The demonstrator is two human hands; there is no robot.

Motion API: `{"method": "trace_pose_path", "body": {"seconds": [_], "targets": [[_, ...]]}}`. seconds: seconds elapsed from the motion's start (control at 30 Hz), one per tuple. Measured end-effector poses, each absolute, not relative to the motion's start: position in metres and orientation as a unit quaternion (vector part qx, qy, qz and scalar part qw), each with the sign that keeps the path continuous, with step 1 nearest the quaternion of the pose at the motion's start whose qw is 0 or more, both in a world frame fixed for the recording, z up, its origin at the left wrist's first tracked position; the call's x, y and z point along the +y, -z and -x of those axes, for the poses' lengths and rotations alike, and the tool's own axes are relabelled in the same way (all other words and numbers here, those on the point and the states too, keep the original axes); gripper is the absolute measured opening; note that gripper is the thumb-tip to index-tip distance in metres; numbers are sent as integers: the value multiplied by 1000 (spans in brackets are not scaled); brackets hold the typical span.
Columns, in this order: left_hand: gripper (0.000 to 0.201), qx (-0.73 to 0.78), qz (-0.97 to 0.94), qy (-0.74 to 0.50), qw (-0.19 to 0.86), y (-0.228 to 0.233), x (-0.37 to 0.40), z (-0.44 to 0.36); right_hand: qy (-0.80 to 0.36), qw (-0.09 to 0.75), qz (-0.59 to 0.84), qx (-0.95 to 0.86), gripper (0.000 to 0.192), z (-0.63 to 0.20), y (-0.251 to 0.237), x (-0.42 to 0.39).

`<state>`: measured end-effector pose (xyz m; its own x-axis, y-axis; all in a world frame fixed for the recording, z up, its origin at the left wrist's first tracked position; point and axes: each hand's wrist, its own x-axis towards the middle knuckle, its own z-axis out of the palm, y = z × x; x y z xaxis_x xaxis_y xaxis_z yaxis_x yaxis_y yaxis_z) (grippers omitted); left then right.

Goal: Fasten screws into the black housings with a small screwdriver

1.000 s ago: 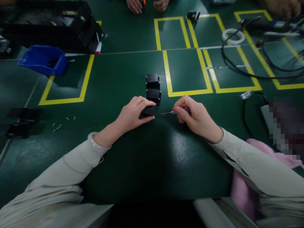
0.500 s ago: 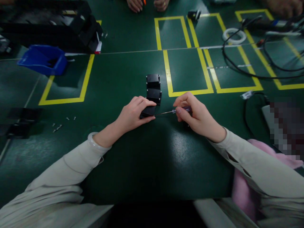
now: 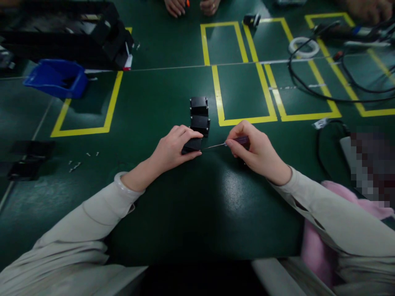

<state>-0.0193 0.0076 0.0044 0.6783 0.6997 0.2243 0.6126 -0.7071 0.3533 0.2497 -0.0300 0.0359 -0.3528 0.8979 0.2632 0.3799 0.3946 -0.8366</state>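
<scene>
My left hand [image 3: 175, 147] grips a small black block [image 3: 193, 144] against the green table, thumb on its near side and fingers on its far side. In my right hand [image 3: 253, 150] is a screwdriver [image 3: 243, 142] with a dark purple handle, held between thumb and fingers. Its thin shaft points left and the tip reaches the block's right end, close to my left thumb; whether it sits in a screw is too small to tell. Beyond the held block, two similar black blocks [image 3: 199, 122] with small shiny screws at their ends stand in a row.
Loose screws [image 3: 75, 166] and more black parts [image 3: 26, 164] lie at left. A blue bin [image 3: 57, 78] stands before a large black crate [image 3: 105, 41]. Cables [image 3: 296, 76] and a white ring [image 3: 304, 47] are at right. Another person's hands [image 3: 191, 6] show at the far edge.
My right thumb has slid forward along the screwdriver, and the handle appears turned. My left hand and the black block have stayed in place.
</scene>
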Motion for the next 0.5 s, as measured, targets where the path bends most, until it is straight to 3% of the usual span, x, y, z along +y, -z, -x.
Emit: {"method": "trace_pose_path", "body": {"seconds": [0.5], "targets": [[42, 362, -907, -171, 127, -3, 8, 20, -429, 407, 435, -679, 13, -247, -36, -31]]}}
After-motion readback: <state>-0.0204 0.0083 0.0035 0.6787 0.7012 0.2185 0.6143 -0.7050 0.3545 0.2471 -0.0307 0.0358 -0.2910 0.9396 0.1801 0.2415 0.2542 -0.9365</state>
